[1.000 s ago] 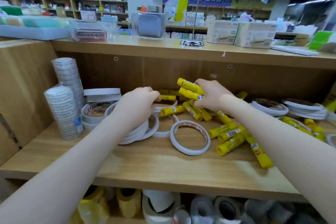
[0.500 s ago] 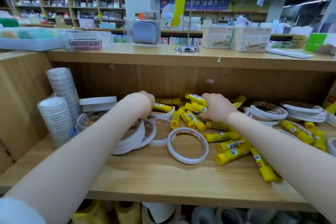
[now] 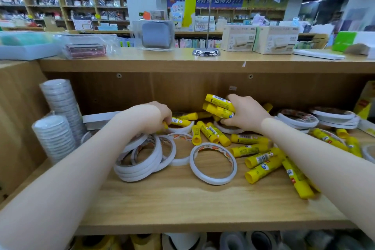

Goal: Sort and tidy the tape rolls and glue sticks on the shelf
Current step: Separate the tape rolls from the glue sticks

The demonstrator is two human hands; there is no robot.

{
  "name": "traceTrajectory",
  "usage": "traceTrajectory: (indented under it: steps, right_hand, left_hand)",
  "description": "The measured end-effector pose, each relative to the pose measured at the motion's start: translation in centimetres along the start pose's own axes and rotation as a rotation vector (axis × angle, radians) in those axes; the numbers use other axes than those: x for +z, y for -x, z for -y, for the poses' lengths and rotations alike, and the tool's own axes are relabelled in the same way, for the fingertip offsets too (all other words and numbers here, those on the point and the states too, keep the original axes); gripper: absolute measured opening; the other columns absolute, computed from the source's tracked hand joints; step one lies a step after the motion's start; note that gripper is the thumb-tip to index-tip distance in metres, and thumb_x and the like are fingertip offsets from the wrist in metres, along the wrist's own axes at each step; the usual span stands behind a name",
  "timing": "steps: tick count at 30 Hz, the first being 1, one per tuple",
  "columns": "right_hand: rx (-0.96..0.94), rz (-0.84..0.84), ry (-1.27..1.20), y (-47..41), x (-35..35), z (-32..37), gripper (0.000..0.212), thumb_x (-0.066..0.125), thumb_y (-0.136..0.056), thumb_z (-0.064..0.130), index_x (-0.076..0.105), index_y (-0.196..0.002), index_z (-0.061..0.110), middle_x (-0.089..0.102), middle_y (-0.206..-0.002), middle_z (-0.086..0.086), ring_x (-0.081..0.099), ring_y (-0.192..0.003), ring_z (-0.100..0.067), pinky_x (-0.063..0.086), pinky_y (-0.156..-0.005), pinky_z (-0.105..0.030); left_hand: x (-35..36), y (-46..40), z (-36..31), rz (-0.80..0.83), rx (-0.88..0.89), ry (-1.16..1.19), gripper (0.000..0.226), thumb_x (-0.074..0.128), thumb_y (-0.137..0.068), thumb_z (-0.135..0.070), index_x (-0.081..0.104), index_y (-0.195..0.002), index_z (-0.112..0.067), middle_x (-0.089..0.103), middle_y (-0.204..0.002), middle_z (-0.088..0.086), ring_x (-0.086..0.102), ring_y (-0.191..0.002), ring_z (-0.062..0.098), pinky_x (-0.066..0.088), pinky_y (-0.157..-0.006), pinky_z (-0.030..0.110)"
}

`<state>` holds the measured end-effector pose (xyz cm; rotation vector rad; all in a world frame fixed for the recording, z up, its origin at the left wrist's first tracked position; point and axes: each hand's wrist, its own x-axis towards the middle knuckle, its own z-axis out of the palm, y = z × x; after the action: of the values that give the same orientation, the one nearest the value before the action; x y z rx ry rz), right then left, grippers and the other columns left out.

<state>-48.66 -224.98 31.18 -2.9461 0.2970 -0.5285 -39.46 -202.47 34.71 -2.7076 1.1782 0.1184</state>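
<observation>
nearest the viewer, the wooden shelf [image 3: 182,205] has bare board at its front edge, and just beyond that lies a single flat tape ring [image 3: 213,163] with a leaning stack of tape rings [image 3: 140,158] to its left. to the right of the single ring a loose pile of glue sticks [image 3: 263,158] lies scattered, most with their long axes running left to right or slanting toward the front right corner. farther in, the left hand [image 3: 156,118] reaches down with fingers curled, pinching the end of one glue stick [image 3: 179,121] that lies across a small tape ring; its long axis points right, away from the fingers. level with it, the right hand [image 3: 243,114] has its fingers wrapped round a bundle of glue sticks [image 3: 220,105], their capped ends pointing up and left toward the back wall. the loose sticks between the two hands lie closer to the right hand, so it seems the likelier one to gather them. at the far left stand wrapped stacks of tape [image 3: 54,136].
</observation>
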Motion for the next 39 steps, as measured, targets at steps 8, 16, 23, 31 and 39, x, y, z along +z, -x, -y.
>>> traceTrajectory:
  steps: [8, 16, 23, 31, 39]
  right_hand:
    - [0.078, -0.044, -0.013, 5.8, -5.2, -4.5, 0.040, 0.074, -0.070, 0.028, 0.052, -0.101, 0.014, 0.061, -0.075, -0.003, 0.059, -0.075, -0.026, 0.038, -0.062, -0.028]
    - [0.261, -0.153, -0.025, 15.1, -9.7, -16.1, 0.032, 0.074, -0.070, 0.026, 0.051, -0.085, 0.012, 0.063, -0.073, -0.006, 0.058, -0.075, -0.024, 0.042, -0.062, -0.036]
    - [0.427, -0.085, 0.018, 20.7, -13.2, -27.6, 0.027, 0.072, -0.072, 0.026, 0.050, -0.081, 0.010, 0.060, -0.079, -0.007, 0.053, -0.077, -0.026, 0.034, -0.061, -0.031]
    - [0.512, 0.265, 0.314, 21.9, -12.4, -34.6, 0.069, 0.062, -0.085, 0.034, 0.027, -0.138, 0.009, 0.045, -0.131, -0.020, 0.045, -0.119, -0.035, 0.043, -0.092, -0.036]
    - [0.345, 0.057, -0.110, 21.9, -10.9, -35.9, 0.047, 0.040, -0.099, 0.022, 0.032, -0.143, 0.009, 0.024, -0.152, -0.013, 0.025, -0.140, -0.025, 0.018, -0.112, -0.028]
  left_hand:
    - [-0.4, 1.6, -6.1, -0.570, 0.390, 0.751, 0.016, 0.061, -0.087, -0.018, 0.054, -0.099, -0.026, 0.059, -0.098, -0.009, 0.058, -0.090, 0.003, 0.049, -0.079, 0.019]
    - [-1.8, -1.3, -20.0, -0.588, 0.472, 1.199, 0.022, 0.060, -0.088, -0.011, 0.049, -0.095, -0.029, 0.061, -0.089, -0.001, 0.064, -0.082, 0.015, 0.052, -0.081, 0.030]
    - [-3.8, -3.5, -32.7, -0.564, 0.452, 1.136, 0.012, 0.060, -0.087, -0.019, 0.059, -0.085, -0.030, 0.068, -0.087, 0.008, 0.065, -0.083, 0.025, 0.053, -0.078, 0.039]
    - [-3.9, -7.4, -44.1, -0.472, 0.338, 0.967, 0.018, 0.066, -0.084, -0.031, 0.060, -0.091, -0.016, 0.065, -0.091, 0.001, 0.060, -0.083, 0.013, 0.048, -0.069, 0.025]
    - [-1.3, -10.8, -47.5, -0.431, 0.240, 0.571, 0.029, 0.064, -0.082, -0.044, 0.053, -0.088, -0.018, 0.061, -0.092, 0.004, 0.057, -0.089, 0.024, 0.046, -0.078, 0.037]
